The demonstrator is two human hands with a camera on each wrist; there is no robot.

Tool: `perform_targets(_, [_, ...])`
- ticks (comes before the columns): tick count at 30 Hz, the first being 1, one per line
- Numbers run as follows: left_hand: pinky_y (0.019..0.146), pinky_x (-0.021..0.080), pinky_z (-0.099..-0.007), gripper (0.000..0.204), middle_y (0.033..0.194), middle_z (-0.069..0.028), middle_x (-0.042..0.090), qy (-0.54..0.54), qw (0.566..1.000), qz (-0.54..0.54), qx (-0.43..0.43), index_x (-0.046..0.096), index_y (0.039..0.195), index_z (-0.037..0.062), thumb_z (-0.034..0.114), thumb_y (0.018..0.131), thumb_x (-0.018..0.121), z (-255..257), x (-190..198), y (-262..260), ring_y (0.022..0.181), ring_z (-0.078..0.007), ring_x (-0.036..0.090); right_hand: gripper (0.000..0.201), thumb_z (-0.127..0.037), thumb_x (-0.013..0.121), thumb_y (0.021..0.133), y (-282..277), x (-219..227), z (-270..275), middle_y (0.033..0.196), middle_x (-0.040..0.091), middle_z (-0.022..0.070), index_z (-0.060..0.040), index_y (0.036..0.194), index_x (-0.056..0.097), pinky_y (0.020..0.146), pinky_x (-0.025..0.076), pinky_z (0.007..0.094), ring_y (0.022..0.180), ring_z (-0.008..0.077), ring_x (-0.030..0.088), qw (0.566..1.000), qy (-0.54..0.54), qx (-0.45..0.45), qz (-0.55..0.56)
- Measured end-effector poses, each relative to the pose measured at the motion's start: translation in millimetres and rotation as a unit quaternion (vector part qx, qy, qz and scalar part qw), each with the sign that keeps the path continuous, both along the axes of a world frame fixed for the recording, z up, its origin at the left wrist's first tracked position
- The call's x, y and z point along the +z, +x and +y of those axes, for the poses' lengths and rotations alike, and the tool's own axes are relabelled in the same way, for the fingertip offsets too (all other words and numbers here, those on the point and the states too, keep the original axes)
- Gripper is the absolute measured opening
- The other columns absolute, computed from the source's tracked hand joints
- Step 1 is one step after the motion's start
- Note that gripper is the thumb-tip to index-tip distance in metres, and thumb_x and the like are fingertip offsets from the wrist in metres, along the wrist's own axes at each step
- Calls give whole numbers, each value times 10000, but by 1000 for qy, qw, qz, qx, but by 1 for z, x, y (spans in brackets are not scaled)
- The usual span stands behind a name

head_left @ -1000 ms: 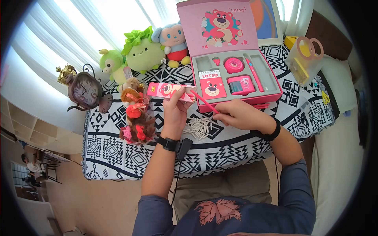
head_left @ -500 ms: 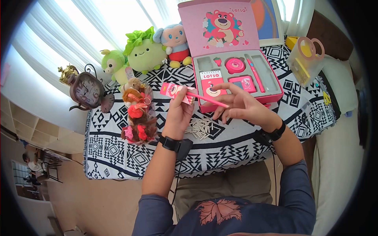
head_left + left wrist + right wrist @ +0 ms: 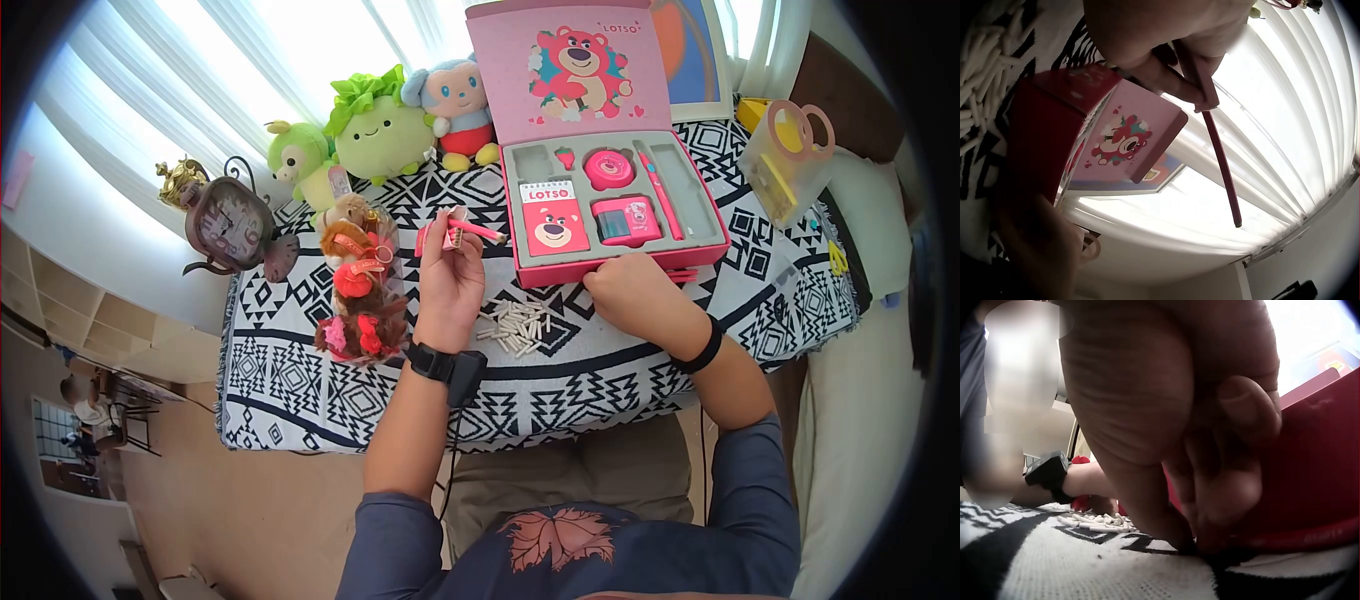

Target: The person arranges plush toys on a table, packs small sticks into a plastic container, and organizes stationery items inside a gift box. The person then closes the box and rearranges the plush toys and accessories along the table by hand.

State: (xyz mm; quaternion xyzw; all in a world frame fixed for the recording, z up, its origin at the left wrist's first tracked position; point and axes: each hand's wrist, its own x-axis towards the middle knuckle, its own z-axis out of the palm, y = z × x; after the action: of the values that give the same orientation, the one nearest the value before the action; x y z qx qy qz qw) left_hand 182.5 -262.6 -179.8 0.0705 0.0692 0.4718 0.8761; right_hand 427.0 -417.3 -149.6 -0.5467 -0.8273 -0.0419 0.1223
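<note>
"White curtains (image 3: 285, 65) hang behind the counter (image 3: 300, 415). What's on it, from the left?"

"Clock (image 3: 230, 225) first, then plush toys (image 3: 380, 140) along the far side. Right of those, the left hand (image 3: 452, 290) has its grip clamped on a small pink carton (image 3: 454, 237), raised off the counter."

"Which step is that?"

"Handling pencils, I'd judge. One pencil (image 3: 1224, 172) juts right, within the carton or beside it; I can't tell which. White sticks (image 3: 517, 328) lie heaped nearer."

"And farther right?"

"An open gift box (image 3: 548, 272), with the right hand (image 3: 642, 295) low at its near side. Those fingertips are hidden, so I can't tell whether that grip holds anything. Loose pencils (image 3: 684, 275) lie just right of it."

"What does the next move call for?"

"Probably a steady carton and careful pencil alignment."

"How do the pencils look?"

"Slim and straight, pinkish-red; the held one shows a dark end."
</note>
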Motion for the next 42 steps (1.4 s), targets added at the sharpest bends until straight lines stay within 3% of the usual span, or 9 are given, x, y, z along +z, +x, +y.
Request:
perform_targets(18, [693,648,-180,280,907,-91,683,12,997,41,69,684,1167,-23,238,1065,695,3,-2,0,811,-138,666,61,-85,687,777,-6,4,-7,699,696,146,-30,798,672,626,562,447,667,334,723,999,-30,-13,-43])
perform_targets(22, [680,645,-187,272,899,-84,682,32,991,87,93,652,1146,-40,222,1075,677,-1,1,4,776,-132,670,38,-57,691,771,-2,7,-11,753,716,125,-63,770,729,651,577,437,743,328,743,992,-53,-96,-56])
perform_targets(24, [731,665,-232,172,1004,-76,764,62,995,70,45,679,1082,37,209,1072,682,3,-6,0,801,-122,745,35,-58,692,771,3,7,-11,744,710,127,-58,771,727,650,574,440,765,328,745,994,-41,-70,-74])
perform_targets(28, [707,648,-205,213,973,-92,726,39,988,123,89,667,1124,7,216,1082,666,-7,3,9,796,-143,702,57,-76,703,790,-2,22,-7,777,720,123,-51,841,713,655,572,439,807,322,746,995,-72,-42,-61])
perform_targets(31, [723,656,-232,146,1033,-97,754,51,987,141,61,674,1121,39,176,1071,672,-14,7,9,819,-150,735,116,-40,718,798,-6,48,-9,851,714,148,-40,905,673,688,585,421,798,323,719,995,44,39,83])
perform_targets(34, [721,654,-237,119,1031,-96,759,60,984,157,52,675,1121,39,140,1058,673,-13,5,9,817,-154,742,141,23,694,882,-7,53,-11,960,717,157,-32,996,632,700,591,380,776,252,702,943,185,104,255])
perform_targets(36, [714,655,-241,130,1025,-96,766,67,981,179,18,672,1128,21,132,1061,658,-13,4,9,837,-159,756,164,65,598,992,-3,38,-15,1052,718,163,-17,1133,583,714,595,330,806,180,697,824,156,103,535])
perform_targets(37, [714,655,-241,130,1025,-96,766,67,982,178,17,672,1128,21,132,1061,658,-14,5,10,837,-159,756,189,18,481,1091,5,38,-14,1134,716,194,-8,1278,465,743,619,325,889,174,719,809,157,153,545])
perform_targets(42, [728,651,-257,142,1023,-83,771,126,960,248,1,677,1098,17,151,1054,660,-27,16,14,864,-145,768,182,-20,411,1133,4,35,-12,1196,677,294,1,1310,372,851,665,396,955,274,762,766,242,206,559])
